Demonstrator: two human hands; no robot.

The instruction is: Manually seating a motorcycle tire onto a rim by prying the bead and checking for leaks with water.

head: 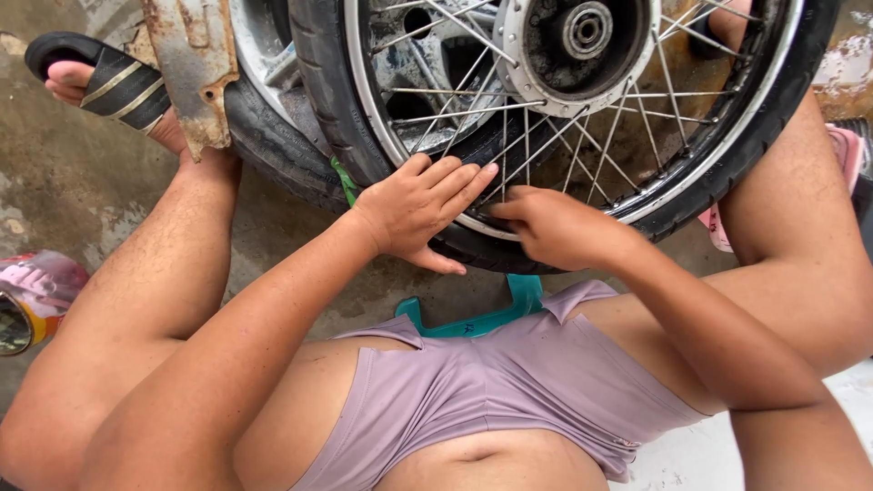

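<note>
On ribbed rubber tyre (709, 182): left hand (418, 205) flat | right hand (555, 227) at thin spokes (555, 150)

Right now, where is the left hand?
In the head view, the left hand lies centre frame on the tyre at the wheel's lower rim, fingertips beside the right hand.

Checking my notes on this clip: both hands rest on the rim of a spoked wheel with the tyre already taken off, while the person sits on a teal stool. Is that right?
Not quite. The head view shows the black tyre on the spoked wheel, around its rim. The rest holds: left hand and right hand at the rim, teal stool beneath.
</note>
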